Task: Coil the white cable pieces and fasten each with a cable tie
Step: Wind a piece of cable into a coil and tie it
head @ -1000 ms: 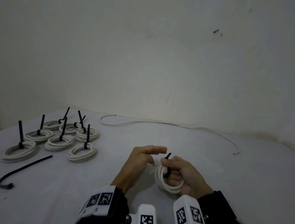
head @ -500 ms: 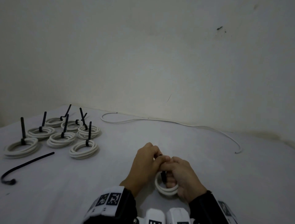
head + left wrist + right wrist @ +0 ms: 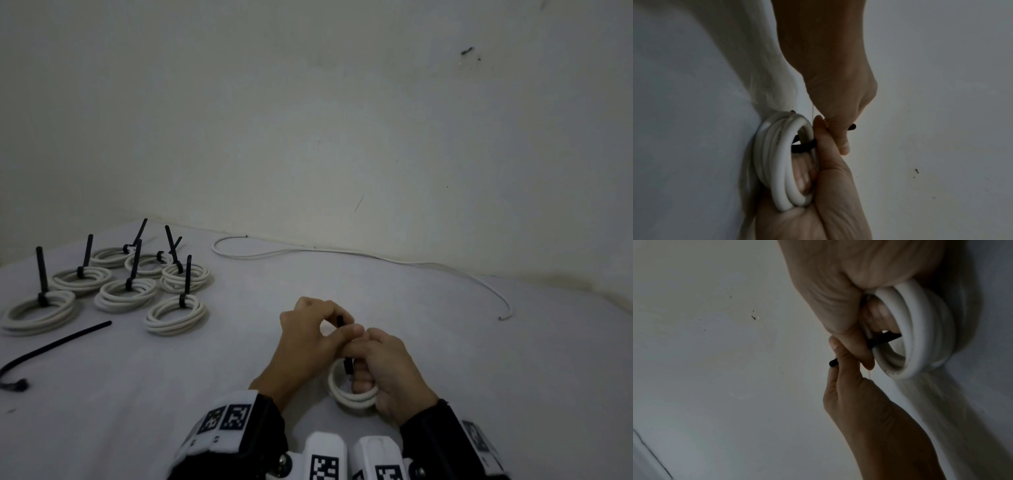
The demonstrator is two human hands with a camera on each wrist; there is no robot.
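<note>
A small coil of white cable (image 3: 352, 399) stands on edge on the white surface near the front. My right hand (image 3: 363, 363) grips it, fingers through the ring and thumb on top. A black cable tie (image 3: 348, 365) wraps the coil's upper side. My left hand (image 3: 337, 329) pinches the tie's tail between thumb and forefinger, just left of the right thumb. The left wrist view shows the coil (image 3: 777, 162), the tie (image 3: 803, 147) looped round it, and the left hand (image 3: 838, 128) on the tail. The right wrist view shows the right hand (image 3: 863, 337) round the coil (image 3: 920, 331), with the tie (image 3: 884, 339) crossing the ring.
Several tied coils (image 3: 120, 284) with black tails sticking up lie at the left. A loose black cable tie (image 3: 58, 346) lies in front of them. A long uncoiled white cable (image 3: 342, 251) runs along the foot of the wall (image 3: 308, 120) and curves to the right.
The left hand, open beside the coil a second ago, has closed in and now pinches the tie's tail. The right hand keeps its grip on the coil.
</note>
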